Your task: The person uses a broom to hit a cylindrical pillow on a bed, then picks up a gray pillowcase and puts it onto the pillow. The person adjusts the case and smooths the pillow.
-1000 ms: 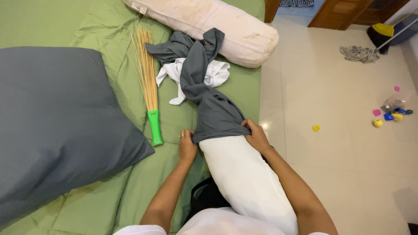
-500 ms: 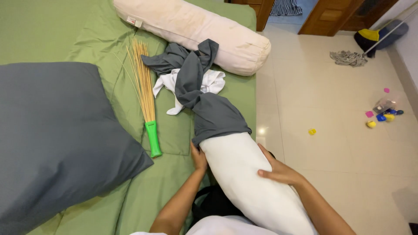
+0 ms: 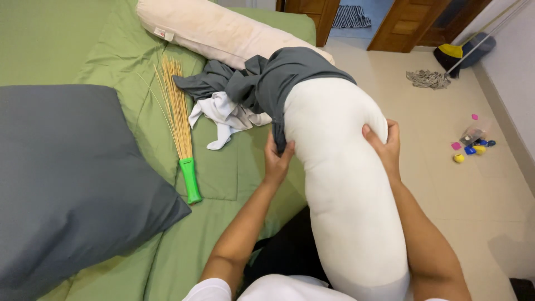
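A long white bolster pillow [image 3: 345, 184] lies tilted up from my lap toward the bed, its far end inside a dark grey cover [image 3: 290, 75]. My left hand [image 3: 277, 159] pinches the cover's edge on the bolster's left side. My right hand [image 3: 382, 144] presses flat against the bolster's right side, fingers curled over it. The rest of the grey cover trails in a bunch onto the green bedsheet [image 3: 95, 50].
A white cloth [image 3: 225, 117] lies beside the grey bunch. A stick broom with a green handle [image 3: 186, 161] rests on the bed. A grey pillow [image 3: 67, 178] fills the left, a cream bolster [image 3: 223, 30] the back. Small toys [image 3: 472, 146] and a mop [image 3: 429, 78] are on the tiled floor.
The bolster has been lifted and its covered end raised toward the cream bolster. Both hands slid farther up its sides, and the view has drawn closer.
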